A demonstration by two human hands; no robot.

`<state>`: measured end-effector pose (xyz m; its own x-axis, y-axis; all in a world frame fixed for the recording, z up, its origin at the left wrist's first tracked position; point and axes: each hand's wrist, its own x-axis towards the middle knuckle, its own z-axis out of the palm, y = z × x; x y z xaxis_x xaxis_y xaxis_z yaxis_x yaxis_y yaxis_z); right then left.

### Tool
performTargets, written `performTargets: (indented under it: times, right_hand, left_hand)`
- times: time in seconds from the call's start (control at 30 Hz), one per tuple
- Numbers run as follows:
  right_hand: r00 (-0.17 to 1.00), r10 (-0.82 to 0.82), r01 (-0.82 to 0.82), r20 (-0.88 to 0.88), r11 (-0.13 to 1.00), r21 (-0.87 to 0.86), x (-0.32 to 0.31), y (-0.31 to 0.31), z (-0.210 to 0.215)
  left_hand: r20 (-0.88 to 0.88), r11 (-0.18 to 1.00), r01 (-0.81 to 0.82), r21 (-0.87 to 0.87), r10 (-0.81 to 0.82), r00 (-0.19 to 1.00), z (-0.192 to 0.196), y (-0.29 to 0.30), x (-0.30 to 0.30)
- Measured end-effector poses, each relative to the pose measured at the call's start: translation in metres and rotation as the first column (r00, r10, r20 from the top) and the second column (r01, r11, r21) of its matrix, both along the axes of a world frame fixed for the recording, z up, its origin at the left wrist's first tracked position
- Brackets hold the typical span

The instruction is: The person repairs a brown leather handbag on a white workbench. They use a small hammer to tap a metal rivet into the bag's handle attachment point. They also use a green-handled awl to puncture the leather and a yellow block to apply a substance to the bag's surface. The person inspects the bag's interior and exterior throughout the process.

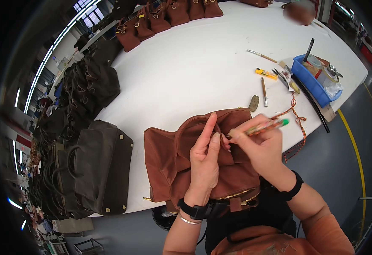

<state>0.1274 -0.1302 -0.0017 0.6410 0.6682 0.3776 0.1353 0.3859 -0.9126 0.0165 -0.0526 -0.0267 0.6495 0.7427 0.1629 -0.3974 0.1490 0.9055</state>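
A reddish-brown leather handbag [160,148] lies on the near edge of the white table, its brass zipper [237,194] toward me. My left hand [207,155] is at the bag's looped handle [181,138], index finger and thumb pointing up; its other fingers are partly hidden and close round the handle. In my right hand [260,142] is a slim pen-like tool [266,127] with a patterned shaft and a green end, slightly blurred. Its tip meets the handle beside my left fingertips; the exact contact point is too small to make out.
Dark handbags [103,165] crowd the table's left side; brown ones [177,12] line the far edge. To the right lie a grey stone-like lump [254,103], brushes [264,91], a yellow cutter [266,74], orange cord [298,119], a black strip [311,102] and a blue tray [313,83] of supplies.
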Motion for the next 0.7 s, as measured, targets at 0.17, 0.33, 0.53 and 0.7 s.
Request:
performTargets:
  times: [0.17, 0.33, 0.53, 0.7]
  right_hand:
    - [0.948, 0.182, -0.247, -0.259, 0.938, -0.243, 0.007, -0.01, 0.025]
    - [0.985, 0.133, -0.069, 0.112, 0.888, -0.455, 0.003, 0.002, 0.012]
    - [0.982, 0.143, -0.071, 0.123, 0.885, -0.46, -0.003, 0.006, 0.016]
    - [0.935, 0.154, -0.001, 0.32, 0.903, -0.43, -0.005, 0.008, 0.015]
  left_hand:
    - [-0.028, 1.0, -0.026, 0.01, 0.027, 0.999, 0.0, -0.001, 0.0]
    - [-0.03, 0.998, -0.062, 0.01, 0.062, 0.998, 0.001, -0.003, 0.004]
    - [-0.042, 1.0, 0.002, -0.015, -0.003, 0.999, -0.002, -0.001, -0.001]
    - [-0.041, 1.0, 0.008, -0.02, -0.008, 0.999, 0.002, -0.002, 0.001]
